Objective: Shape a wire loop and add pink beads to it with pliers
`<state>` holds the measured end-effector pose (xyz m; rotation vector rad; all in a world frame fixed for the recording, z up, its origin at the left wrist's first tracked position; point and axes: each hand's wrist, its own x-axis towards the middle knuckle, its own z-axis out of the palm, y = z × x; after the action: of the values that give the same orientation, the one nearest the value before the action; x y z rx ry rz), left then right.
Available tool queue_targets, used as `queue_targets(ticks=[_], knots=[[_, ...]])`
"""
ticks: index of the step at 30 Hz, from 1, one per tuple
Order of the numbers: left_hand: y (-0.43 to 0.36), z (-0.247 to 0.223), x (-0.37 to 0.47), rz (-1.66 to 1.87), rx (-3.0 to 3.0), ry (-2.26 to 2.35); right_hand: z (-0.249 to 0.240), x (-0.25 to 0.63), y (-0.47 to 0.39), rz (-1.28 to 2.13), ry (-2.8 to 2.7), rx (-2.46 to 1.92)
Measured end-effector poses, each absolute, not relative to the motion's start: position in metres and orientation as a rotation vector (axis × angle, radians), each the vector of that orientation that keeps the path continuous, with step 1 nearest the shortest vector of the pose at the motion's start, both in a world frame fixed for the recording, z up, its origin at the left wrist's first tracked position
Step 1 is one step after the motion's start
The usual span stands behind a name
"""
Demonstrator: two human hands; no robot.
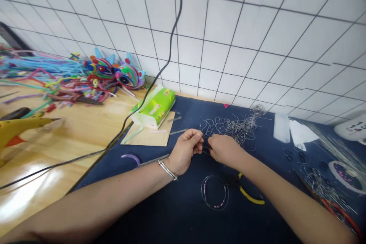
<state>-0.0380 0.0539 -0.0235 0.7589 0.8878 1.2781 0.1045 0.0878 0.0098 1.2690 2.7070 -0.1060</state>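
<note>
My left hand [188, 148], with a silver bangle [168, 170] on its wrist, pinches a thin wire whose tip pokes up above the thumb. Just to its right, my right hand [224, 149] is closed, its fingertips turned away from view; what they hold is hidden. Behind my right hand spreads a tangle of silver wire pieces [243, 126]. Below the hands, a wire ring with small pink beads [215, 207] lies on the dark blue mat [160, 213]. Pliers with yellow handles [251, 197] rest beside that ring.
A green tissue pack [157, 106] sits on brown paper [148, 140]. Colourful pipe cleaners [42, 65] and a yellow glue gun [20, 129] are at left. A black cable [170, 45] crosses in front of the wall. At right stand a bead dish [347, 177] and wires.
</note>
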Motion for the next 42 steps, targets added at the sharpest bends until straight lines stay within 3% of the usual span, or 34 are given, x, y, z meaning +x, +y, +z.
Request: queue_targets(ticks=[12,20,23,33,42], knots=[[0.046,-0.018,-0.037,1.19,0.844,0.902,0.024,0.135,0.071,-0.059,2.941,1.332],[0.042,-0.007,-0.033,1.118,0.869,0.809,0.012,0.138,0.062,-0.707,3.2,1.399],[0.042,-0.005,-0.031,1.111,0.898,0.794,0.012,0.14,0.063,-0.779,3.189,1.441],[0.037,-0.005,-0.028,1.038,0.906,0.809,0.004,0.144,0.06,-0.154,3.326,1.274],[0.037,-0.002,-0.027,1.06,0.946,0.822,0.007,0.144,0.059,-0.058,3.417,1.148]])
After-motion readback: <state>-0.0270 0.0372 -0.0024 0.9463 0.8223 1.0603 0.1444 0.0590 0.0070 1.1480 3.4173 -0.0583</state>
